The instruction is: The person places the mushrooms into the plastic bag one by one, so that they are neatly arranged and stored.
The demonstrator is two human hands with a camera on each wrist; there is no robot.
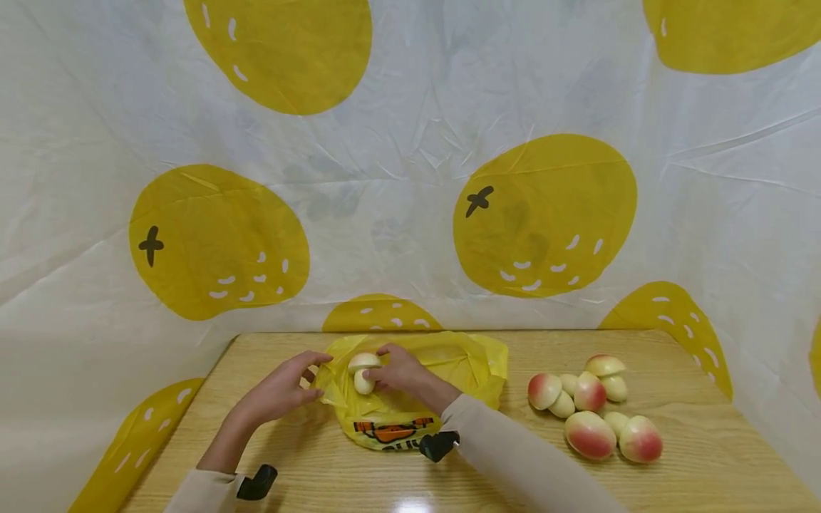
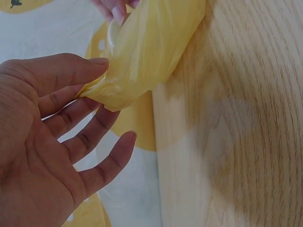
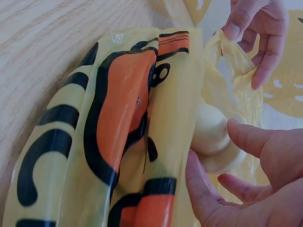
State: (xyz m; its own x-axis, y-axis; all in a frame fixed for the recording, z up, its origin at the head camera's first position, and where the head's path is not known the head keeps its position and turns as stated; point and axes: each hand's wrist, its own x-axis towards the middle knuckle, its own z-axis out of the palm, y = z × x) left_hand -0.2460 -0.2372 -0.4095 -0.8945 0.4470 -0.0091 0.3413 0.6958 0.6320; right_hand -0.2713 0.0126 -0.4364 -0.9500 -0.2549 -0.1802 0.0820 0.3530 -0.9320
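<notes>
Pinching yellow plastic bag (image 1: 477, 356) with half-spread left hand (image 1: 277, 392), gripping cream mushroom-shaped object (image 1: 363, 362) at bag mouth with half-curled right hand (image 1: 405, 372).

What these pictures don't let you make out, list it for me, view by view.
- Left wrist view: most of the mushroom, hidden behind the yellow plastic bag.
- Left wrist view: most of the right hand, cut off by the top edge.
- Right wrist view: the left wrist, cut off by the top edge.
- Head view: the bag's black lettering, too small and creased to read.

A pale sheet (image 1: 385, 242) printed with yellow fruit shapes (image 1: 545, 242) hangs behind a wood-grained table (image 1: 340, 481).
</notes>
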